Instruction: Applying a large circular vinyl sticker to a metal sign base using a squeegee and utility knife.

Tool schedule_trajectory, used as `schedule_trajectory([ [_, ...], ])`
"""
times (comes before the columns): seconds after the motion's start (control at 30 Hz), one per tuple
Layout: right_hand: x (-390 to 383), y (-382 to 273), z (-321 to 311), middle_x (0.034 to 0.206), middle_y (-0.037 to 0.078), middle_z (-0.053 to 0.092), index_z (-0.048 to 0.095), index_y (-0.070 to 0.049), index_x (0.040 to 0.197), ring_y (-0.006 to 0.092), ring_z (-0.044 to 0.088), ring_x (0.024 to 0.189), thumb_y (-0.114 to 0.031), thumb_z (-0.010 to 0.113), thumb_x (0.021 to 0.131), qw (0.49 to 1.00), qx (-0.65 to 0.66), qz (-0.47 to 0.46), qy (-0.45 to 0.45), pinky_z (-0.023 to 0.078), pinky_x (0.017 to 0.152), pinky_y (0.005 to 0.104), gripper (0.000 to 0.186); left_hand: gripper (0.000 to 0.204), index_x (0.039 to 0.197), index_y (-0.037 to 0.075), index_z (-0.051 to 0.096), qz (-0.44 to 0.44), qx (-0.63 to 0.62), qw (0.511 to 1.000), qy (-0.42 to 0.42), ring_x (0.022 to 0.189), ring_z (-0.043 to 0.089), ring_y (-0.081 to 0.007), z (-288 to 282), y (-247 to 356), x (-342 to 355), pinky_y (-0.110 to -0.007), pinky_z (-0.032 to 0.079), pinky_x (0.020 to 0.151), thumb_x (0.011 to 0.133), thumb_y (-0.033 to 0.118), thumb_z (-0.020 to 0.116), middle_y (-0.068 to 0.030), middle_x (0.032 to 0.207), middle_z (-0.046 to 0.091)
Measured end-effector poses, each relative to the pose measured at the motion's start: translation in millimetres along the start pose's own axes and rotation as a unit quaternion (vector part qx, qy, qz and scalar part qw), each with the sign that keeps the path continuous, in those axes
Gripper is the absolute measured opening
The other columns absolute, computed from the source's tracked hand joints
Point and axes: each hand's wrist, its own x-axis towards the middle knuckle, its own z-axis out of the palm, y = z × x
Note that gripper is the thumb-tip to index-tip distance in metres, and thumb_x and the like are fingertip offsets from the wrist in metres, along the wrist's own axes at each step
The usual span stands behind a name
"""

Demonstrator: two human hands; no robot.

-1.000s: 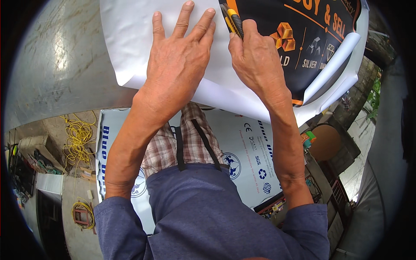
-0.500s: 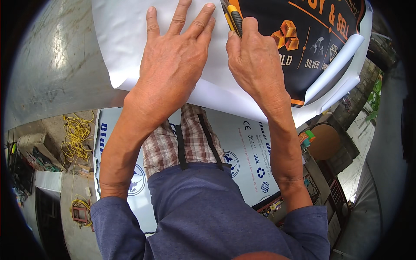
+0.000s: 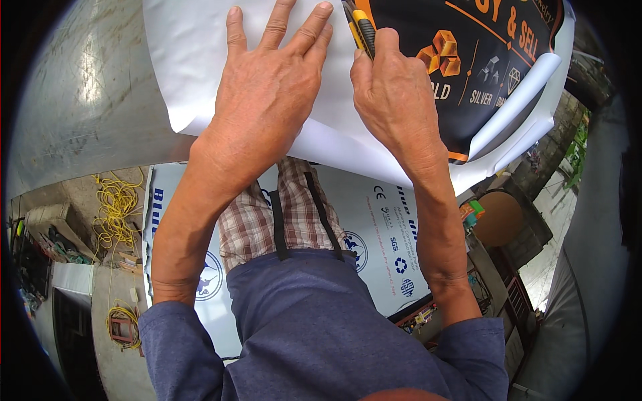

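Note:
A printed banner sheet (image 3: 408,83) in black and orange, with a wide white margin (image 3: 187,60), lies over a metal table. My left hand (image 3: 271,80) rests on the white margin, palm down and fingers spread. To its right, my right hand (image 3: 398,93) is closed around a yellow and black utility knife (image 3: 366,33). The knife stands at the left edge of the printed part, where the black meets the white. Its blade tip is hard to make out near the top edge of the view. The sheet's near right corner curls up in a white roll (image 3: 518,100).
The metal tabletop (image 3: 87,100) reaches off to the left. Below the table's near edge lies a pale blue panel (image 3: 394,247) with printed marks. Tangled yellow cord (image 3: 117,207) lies on the floor at left. A round brown object (image 3: 498,217) is at right.
Both hands stay almost where they were on the sheet. The knife is still in my right hand, and the whole view has shifted only very slightly.

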Motion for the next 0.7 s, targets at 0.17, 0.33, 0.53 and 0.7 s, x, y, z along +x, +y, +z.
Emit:
schedule_trajectory([
  [0.17, -3, 3, 0, 0.059, 0.024, 0.064, 0.047, 0.003, 0.094, 0.0427, 0.070, 0.059, -0.014, 0.058, 0.098, 1.000, 0.011, -0.004, 0.001, 0.060, 0.055, 0.0485, 0.021, 0.066, 0.152, -0.008, 0.040, -0.006, -0.006, 0.998, -0.056, 0.155, 0.014, -0.0489, -26, 6, 1, -0.077, 0.016, 0.116, 0.090, 0.010, 0.057, -0.0223, 0.167, 0.025],
  [0.33, -5, 3, 0, 0.059, 0.024, 0.064, 0.047, 0.002, 0.094, 0.0415, 0.071, 0.059, -0.014, 0.059, 0.098, 1.000, 0.002, 0.001, -0.002, 0.060, 0.055, 0.0480, 0.020, 0.065, 0.152, -0.008, 0.040, -0.011, -0.040, 0.995, -0.090, 0.155, 0.014, -0.0490, -34, 5, 3, -0.077, 0.016, 0.116, 0.091, 0.010, 0.056, -0.0224, 0.167, 0.025],
  [0.53, -2, 6, -2, 0.059, 0.024, 0.064, 0.048, 0.002, 0.095, 0.0416, 0.071, 0.059, -0.016, 0.058, 0.098, 1.000, -0.012, -0.012, -0.006, 0.060, 0.056, 0.0485, 0.021, 0.064, 0.151, -0.008, 0.040, -0.007, -0.003, 0.999, -0.050, 0.155, 0.014, -0.0493, -22, 6, 1, -0.077, 0.015, 0.116, 0.091, 0.008, 0.054, -0.0228, 0.167, 0.025],
  [0.7, -4, 3, -3, 0.059, 0.023, 0.064, 0.048, 0.002, 0.095, 0.0420, 0.071, 0.059, -0.016, 0.058, 0.099, 1.000, 0.003, -0.003, -0.013, 0.059, 0.057, 0.0496, 0.021, 0.064, 0.151, -0.008, 0.040, 0.020, 0.017, 0.998, 0.054, 0.155, 0.014, -0.0494, 25, -7, -4, -0.078, 0.015, 0.116, 0.091, 0.008, 0.054, -0.0234, 0.167, 0.025],
])
